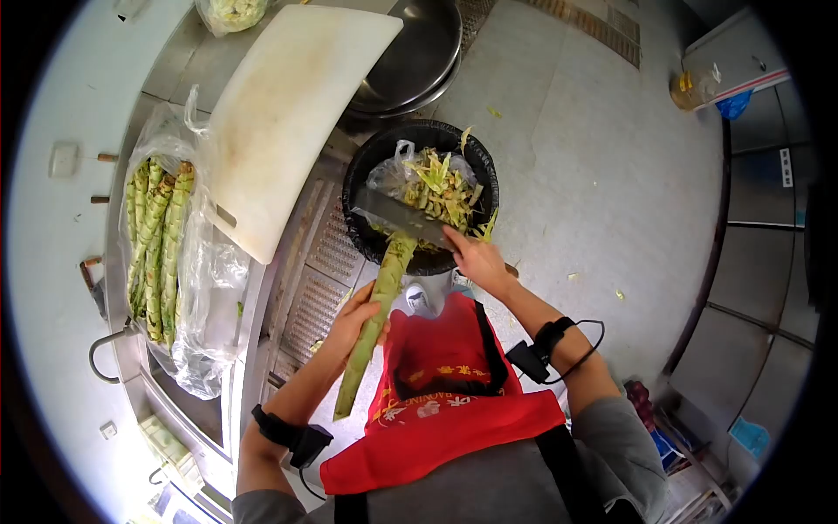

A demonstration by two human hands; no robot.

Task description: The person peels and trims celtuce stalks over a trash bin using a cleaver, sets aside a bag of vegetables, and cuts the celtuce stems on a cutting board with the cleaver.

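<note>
Red apron (445,441) nearest the camera, worn over a grey shirt, lettering on the front. Both forearms reach forward, each with a black strap at the wrist end or mid-forearm.

Left hand (353,319): fingers wrapped round a green stalk (372,339), gripping about mid-length. Stalk is tilted, lower end toward the body, upper end over the rim of the bin (491,170).

Right hand (477,260): fingers closed on the handle of a cleaver (401,218). Blade lies across the stalk's upper end, over the bin; can't tell if the edge is biting.

Bin is black-lined, on the floor (576,166) in front of the person. Inside: green-yellow scraps (449,201) and a clear bag (384,177). A few bits lie on the floor to the right.

Left side: metal surface (166,74). White board (292,113) on it, overhanging toward the bin. Beyond the board, more stalks (157,253) in an open plastic bag (209,327), lying side by side. Metal bowls (410,57) stacked past the bin, near the board's far corner.
</note>
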